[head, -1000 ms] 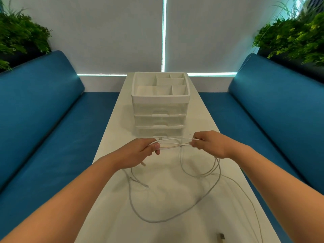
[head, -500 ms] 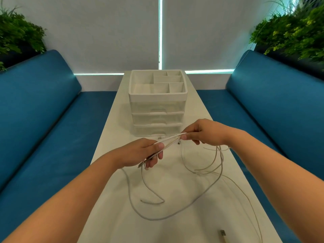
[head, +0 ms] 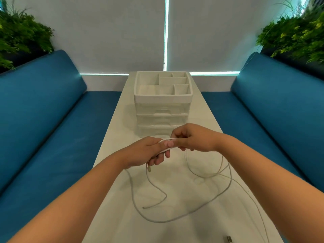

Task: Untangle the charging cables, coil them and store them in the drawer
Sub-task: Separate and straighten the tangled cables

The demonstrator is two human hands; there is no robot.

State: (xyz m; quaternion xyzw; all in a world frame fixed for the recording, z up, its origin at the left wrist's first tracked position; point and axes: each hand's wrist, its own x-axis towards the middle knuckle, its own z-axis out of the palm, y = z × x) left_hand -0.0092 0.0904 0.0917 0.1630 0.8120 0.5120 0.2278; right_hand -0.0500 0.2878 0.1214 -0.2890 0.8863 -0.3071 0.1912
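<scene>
White charging cables [head: 182,213] lie in loose loops on the white table [head: 112,137]. My left hand [head: 145,153] and my right hand [head: 191,137] meet above the table, both pinching the same short bundle of cable strands [head: 171,147] between them. A small connector [head: 149,169] dangles under my left hand. Behind the hands stands a white drawer unit [head: 163,111] with three shut drawers and an open divided tray on top. A USB plug [head: 229,239] rests at the table's near edge.
Blue upholstered benches [head: 43,123] run along both sides of the narrow table. Green plants [head: 21,37] sit behind each backrest. White roller blinds cover the window at the far end.
My hands have come together until they touch; the stretched cable span between them has collapsed into a short bundle. A loose cable end has dropped lower on the table.
</scene>
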